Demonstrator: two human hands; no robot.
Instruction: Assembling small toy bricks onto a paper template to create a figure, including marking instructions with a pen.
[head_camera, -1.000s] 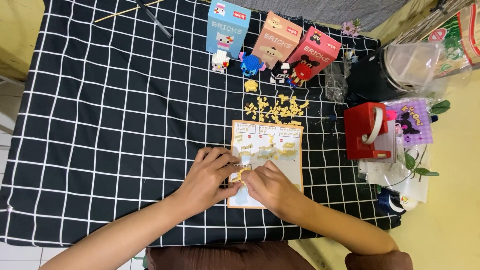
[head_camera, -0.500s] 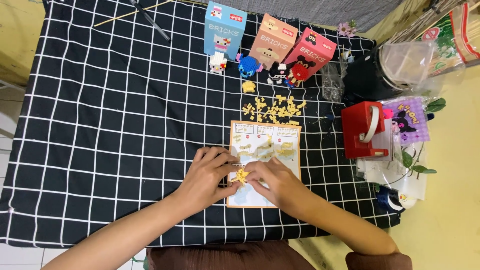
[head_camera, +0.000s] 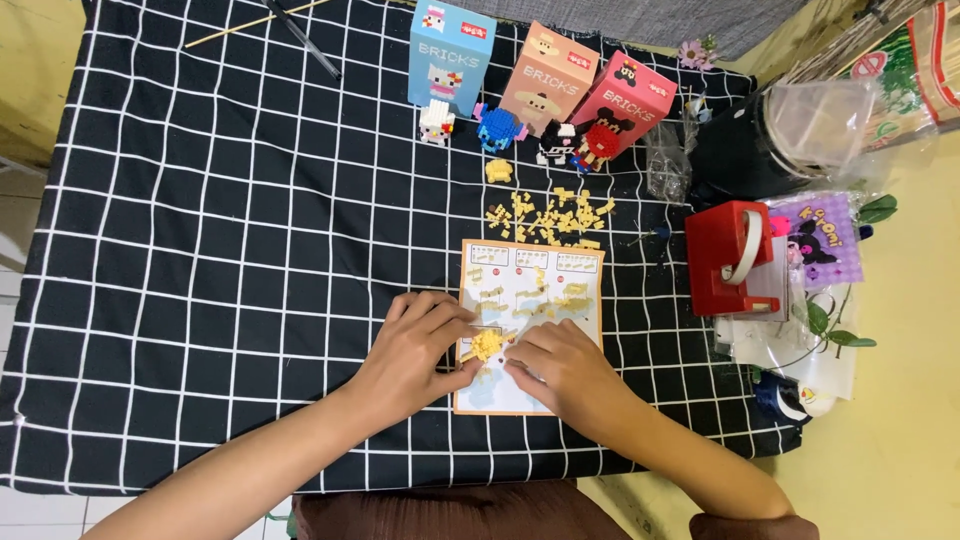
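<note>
My left hand (head_camera: 415, 355) and my right hand (head_camera: 565, 368) meet over the lower part of an instruction sheet (head_camera: 533, 290) on a black cloth with a white grid (head_camera: 230, 230). Between their fingertips they pinch a small yellow brick assembly (head_camera: 487, 344), the left hand from the left, the right hand from the right. A scatter of loose yellow bricks (head_camera: 548, 215) lies just beyond the sheet's far edge, with one larger yellow piece (head_camera: 499, 170) further back.
Three upright boxes stand at the back: blue (head_camera: 451, 55), peach (head_camera: 548, 78), pink (head_camera: 624, 103), with small brick figures (head_camera: 497, 128) before them. A red box (head_camera: 730, 258), clear plastic bags (head_camera: 815, 120) and a purple card (head_camera: 820, 240) crowd the right edge. Sticks (head_camera: 290, 30) lie far left.
Both hands stayed over the sheet's lower part; the yellow assembly now shows more plainly between the fingertips. The camera view has shifted slightly.
</note>
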